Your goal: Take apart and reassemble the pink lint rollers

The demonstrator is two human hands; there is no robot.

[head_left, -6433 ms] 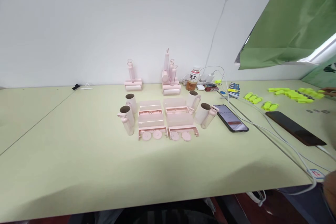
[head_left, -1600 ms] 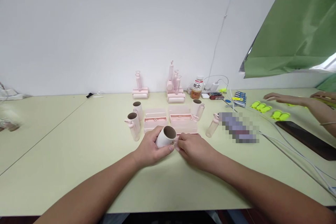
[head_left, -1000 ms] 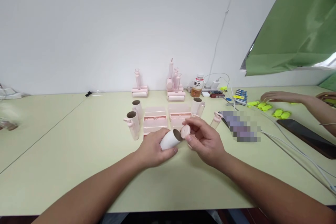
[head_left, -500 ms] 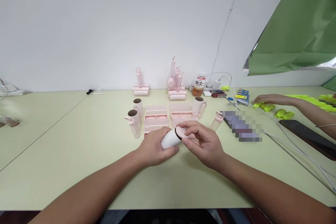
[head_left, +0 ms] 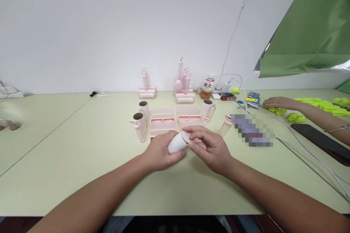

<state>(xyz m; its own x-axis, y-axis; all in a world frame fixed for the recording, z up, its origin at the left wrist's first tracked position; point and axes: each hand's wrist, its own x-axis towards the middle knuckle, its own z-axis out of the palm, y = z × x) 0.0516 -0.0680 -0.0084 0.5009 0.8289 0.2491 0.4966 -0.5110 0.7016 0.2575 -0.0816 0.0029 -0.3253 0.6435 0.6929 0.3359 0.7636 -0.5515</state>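
Note:
Wrapped around a white lint-roller roll [head_left: 175, 145] is my left hand [head_left: 160, 153], holding it tilted above the table. At the roll's upper right end sits a round pink end cap [head_left: 186, 137]. My right hand [head_left: 213, 149] grips this cap with thumb and fingers, partly covering it. Just beyond my hands lie two open pink cases [head_left: 162, 130], partly hidden. White rolls with brown cores [head_left: 139, 121] stand to the left of the cases, beside a pink handle [head_left: 141, 133]. Another roll [head_left: 206, 109] stands to the right.
Assembled pink lint rollers [head_left: 147, 93] stand along the wall, near a drink bottle [head_left: 208, 86]. A clear-and-pink handle [head_left: 225, 125] is by a blurred-out patch at right. White cables cross the right side. Another person's hand [head_left: 279, 102] touches yellow-green pieces beside a black phone [head_left: 319, 140].
The pink cap has moved in against the roll's end; the dark gap between them has closed to a thin line. Both hands keep nearly the same place.

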